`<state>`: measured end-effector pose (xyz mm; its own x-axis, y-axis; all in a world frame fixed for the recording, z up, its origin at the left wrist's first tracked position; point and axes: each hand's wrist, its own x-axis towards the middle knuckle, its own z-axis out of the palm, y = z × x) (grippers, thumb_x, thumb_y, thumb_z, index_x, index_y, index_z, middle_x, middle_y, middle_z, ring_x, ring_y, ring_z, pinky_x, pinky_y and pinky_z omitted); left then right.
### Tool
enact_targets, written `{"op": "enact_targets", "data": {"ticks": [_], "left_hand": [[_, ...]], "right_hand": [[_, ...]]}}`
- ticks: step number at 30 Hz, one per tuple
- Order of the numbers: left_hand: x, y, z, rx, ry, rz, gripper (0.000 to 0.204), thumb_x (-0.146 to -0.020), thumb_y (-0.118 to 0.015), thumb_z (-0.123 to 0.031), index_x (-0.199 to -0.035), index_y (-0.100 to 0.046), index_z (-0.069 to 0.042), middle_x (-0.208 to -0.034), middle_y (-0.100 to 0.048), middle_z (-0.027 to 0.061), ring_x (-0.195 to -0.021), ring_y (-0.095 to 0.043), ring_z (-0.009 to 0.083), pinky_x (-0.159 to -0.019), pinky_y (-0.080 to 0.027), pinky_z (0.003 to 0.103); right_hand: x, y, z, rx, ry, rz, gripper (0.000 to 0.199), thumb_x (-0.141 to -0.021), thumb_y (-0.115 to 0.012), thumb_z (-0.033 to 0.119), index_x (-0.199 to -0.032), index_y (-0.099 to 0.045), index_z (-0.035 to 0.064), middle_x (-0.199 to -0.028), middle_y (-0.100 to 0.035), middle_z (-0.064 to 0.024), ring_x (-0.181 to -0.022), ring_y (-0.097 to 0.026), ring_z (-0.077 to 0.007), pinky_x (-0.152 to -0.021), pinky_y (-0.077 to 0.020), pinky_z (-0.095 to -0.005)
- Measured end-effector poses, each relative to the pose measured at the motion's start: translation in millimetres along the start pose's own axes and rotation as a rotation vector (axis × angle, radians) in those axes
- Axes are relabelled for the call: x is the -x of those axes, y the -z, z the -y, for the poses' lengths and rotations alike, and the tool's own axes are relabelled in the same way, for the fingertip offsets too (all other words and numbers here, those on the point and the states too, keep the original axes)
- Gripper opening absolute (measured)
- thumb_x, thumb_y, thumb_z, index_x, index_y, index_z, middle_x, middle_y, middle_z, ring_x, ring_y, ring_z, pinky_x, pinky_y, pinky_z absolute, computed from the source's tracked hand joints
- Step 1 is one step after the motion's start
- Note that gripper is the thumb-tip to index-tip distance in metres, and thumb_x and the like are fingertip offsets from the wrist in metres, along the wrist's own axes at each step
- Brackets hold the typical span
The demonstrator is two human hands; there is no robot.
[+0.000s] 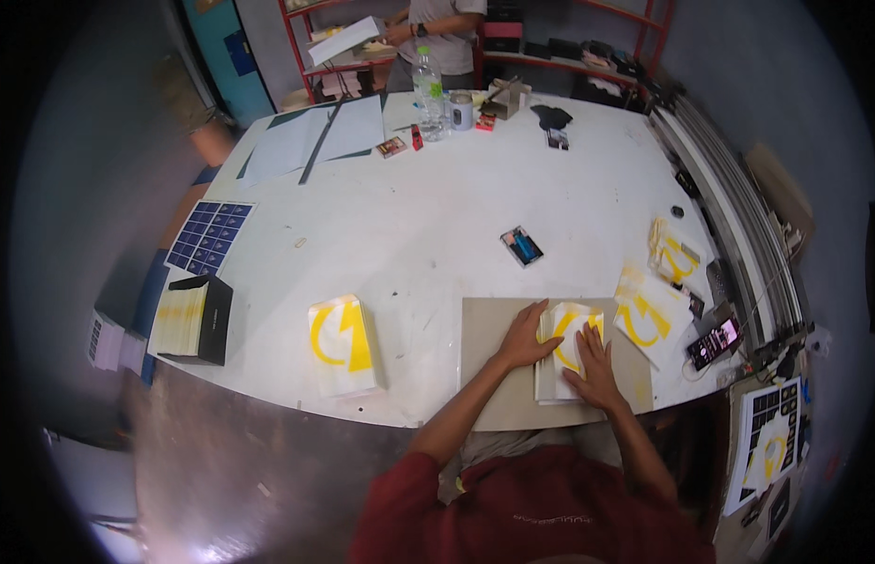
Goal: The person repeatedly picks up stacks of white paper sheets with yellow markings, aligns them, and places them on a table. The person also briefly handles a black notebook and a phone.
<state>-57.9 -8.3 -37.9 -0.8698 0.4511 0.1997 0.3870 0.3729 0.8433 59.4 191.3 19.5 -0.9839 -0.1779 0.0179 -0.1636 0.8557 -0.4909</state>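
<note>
A stack of white paper sheets with a yellow print (554, 381) lies on a grey-brown board (489, 390) at the table's near edge. My left hand (525, 340) rests against the stack's left side, its fingers stretched forward and its thumb reaching over the top sheet. Flat on the right part of the stack lies my right hand (595, 374), with its fingers spread. Both hands cover parts of the yellow print. To the left stands another stack of yellow-printed paper (342, 343). Loose yellow-printed sheets (644, 315) lie just right of the board.
Farther left are a black box of paper (215, 320) and a blue label sheet (210, 235). A small dark pack (522, 246) lies mid-table. A phone (713, 341) sits at the right edge. At the back stand a bottle (428, 94) and a person (444, 42) holding white sheets.
</note>
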Motion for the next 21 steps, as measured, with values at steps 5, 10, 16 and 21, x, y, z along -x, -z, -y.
{"op": "enact_targets", "data": {"ticks": [5,10,16,21], "left_hand": [[29,4,-30,0.2,0.318,-0.156,0.102,-0.089,-0.076,-0.053,-0.155,-0.029,0.009,-0.154,-0.042,0.0319,-0.142,-0.046,0.0405,-0.117,-0.038,0.046],[52,0,-98,0.386,0.682,-0.089,0.106,-0.087,-0.078,-0.056,-0.152,-0.03,0.012,-0.148,-0.045,0.0361,-0.137,-0.052,0.0375,-0.113,-0.042,0.044],[40,-38,-63,0.241,0.803,-0.104,0.102,-0.08,-0.082,-0.06,-0.14,-0.048,0.015,-0.129,-0.062,0.0322,-0.115,-0.066,0.034,-0.096,-0.054,0.04],[32,-25,-103,0.622,0.888,-0.037,0.065,-0.085,-0.085,-0.038,-0.124,-0.064,0.01,-0.11,-0.074,0.0185,-0.09,-0.074,0.0246,-0.081,-0.06,0.035]], "right_hand": [[16,13,-31,-0.655,-0.252,-0.479,0.068,-0.097,-0.069,0.034,-0.147,-0.047,-0.0074,-0.147,-0.052,-0.025,-0.138,-0.049,-0.0332,-0.113,-0.039,-0.0442],[11,19,-52,-1.042,-0.768,-0.182,0.049,-0.099,-0.07,0.034,-0.128,-0.063,-0.0055,-0.11,-0.071,-0.0145,-0.097,-0.069,-0.0194,-0.089,-0.0546,-0.0315],[-7,35,-29,-1.328,-0.694,0.041,0.053,-0.094,-0.075,0.029,-0.124,-0.063,-0.0127,-0.111,-0.073,-0.0174,-0.095,-0.073,-0.0235,-0.082,-0.0577,-0.0334],[-2,21,-35,-1.437,-0.618,0.079,0.052,-0.09,-0.08,0.022,-0.123,-0.062,-0.0141,-0.114,-0.072,-0.0198,-0.096,-0.073,-0.0249,-0.083,-0.0581,-0.0332]]}}
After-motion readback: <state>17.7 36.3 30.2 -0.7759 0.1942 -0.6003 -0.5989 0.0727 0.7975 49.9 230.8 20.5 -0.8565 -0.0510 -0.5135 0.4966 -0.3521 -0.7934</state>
